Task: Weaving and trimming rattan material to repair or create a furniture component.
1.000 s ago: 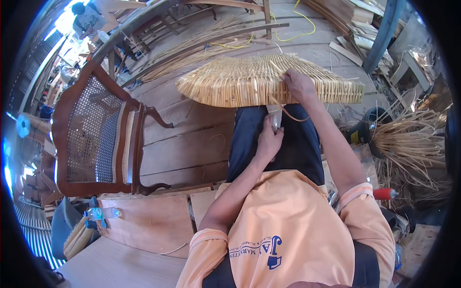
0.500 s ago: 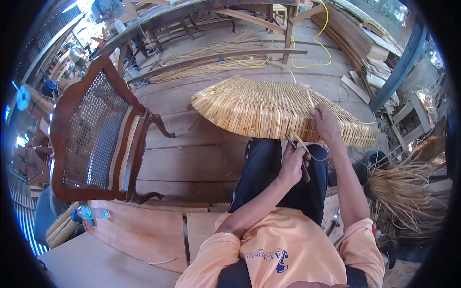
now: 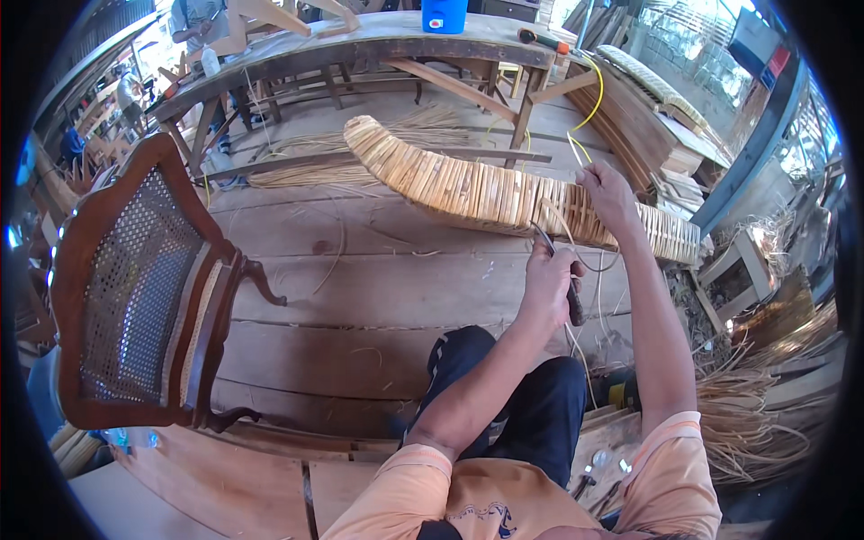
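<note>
A curved woven rattan panel point(image 3: 463, 187) stretches across in front of my knees, its edge wrapped in pale strips turned toward me. My left hand point(image 3: 547, 286) is closed around a pointed tool point(image 3: 574, 304) with a dark handle. The tool's thin metal tip meets the panel's lower edge; whether it is an awl or a blade I cannot tell. At the panel's upper edge, my right hand point(image 3: 612, 205) pinches a thin rattan strip point(image 3: 579, 155), whose end sticks up above the fingers. A strip loops between the two hands below the panel.
To the left, a dark wooden chair point(image 3: 139, 306) with caned back lies tilted. Beyond stands a long workbench point(image 3: 360, 56) with a blue container point(image 3: 444, 15). Rattan bundles point(image 3: 756, 409) lie at right, stacked boards point(image 3: 630, 135) behind. Other people are at the far left.
The panel has tipped up, so its wrapped edge now faces me and its woven top is hidden. My right hand has risen a little with the strip. The view has tilted farther ahead.
</note>
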Motion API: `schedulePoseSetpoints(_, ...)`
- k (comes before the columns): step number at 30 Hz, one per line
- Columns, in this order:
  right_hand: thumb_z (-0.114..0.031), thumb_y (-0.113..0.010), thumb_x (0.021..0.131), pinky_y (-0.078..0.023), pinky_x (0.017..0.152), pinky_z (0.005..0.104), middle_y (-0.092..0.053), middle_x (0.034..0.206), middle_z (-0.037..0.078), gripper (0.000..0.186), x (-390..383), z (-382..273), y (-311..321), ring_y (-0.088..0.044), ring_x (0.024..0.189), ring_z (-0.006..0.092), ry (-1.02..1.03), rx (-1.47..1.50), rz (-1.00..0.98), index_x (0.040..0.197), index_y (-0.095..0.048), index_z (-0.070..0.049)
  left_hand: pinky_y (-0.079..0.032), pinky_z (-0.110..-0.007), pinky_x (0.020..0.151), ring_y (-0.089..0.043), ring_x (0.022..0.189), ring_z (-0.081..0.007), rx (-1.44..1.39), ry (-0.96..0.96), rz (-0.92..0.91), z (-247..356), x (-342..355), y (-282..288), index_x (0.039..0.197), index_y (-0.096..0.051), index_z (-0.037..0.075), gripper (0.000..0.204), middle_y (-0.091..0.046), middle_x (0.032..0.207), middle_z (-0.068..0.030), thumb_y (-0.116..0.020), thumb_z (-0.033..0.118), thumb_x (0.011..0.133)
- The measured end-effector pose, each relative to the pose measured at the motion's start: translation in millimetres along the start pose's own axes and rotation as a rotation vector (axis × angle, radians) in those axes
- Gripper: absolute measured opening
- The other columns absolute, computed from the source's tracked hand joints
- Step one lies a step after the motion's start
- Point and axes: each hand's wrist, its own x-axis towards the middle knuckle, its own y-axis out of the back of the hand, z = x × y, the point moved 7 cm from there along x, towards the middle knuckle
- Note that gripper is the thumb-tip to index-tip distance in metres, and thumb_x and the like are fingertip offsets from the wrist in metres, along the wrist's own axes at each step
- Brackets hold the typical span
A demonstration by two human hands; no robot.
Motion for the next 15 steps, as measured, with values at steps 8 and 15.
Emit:
schedulePoseSetpoints(8, -0.035, -0.057, 0.093, -0.048, 0.074, 0.0482, -0.066, 0.089, 0.023, 0.033, 47.8, 2.2, -4.3, -0.062, 0.088, 0.0429, 0.084, -0.130, 0.124, 0.099, -0.062, -0.003, -0.039, -0.029, 0.046, -0.053, 0.055, -0.0120, 0.039, -0.059, -0.032, 31.9, 36.6, -19.8, 0.094, -0.050, 0.008, 0.011, -0.054, 0.068, -0.0040, -0.056, 0.013, 0.086)
schedulePoseSetpoints(15, -0.034, -0.058, 0.092, -0.048, 0.076, 0.0488, -0.066, 0.090, 0.023, 0.030, 60.5, -1.8, 0.4, -0.063, 0.088, 0.0430, 0.069, -0.117, 0.104, 0.099, -0.062, -0.004, -0.039, -0.027, 0.044, -0.052, 0.053, -0.0124, 0.130, -0.151, -0.011, 30.0, 40.2, -17.4, 0.099, -0.052, 0.007, 0.012, -0.055, 0.071, -0.0043, -0.057, 0.014, 0.090)
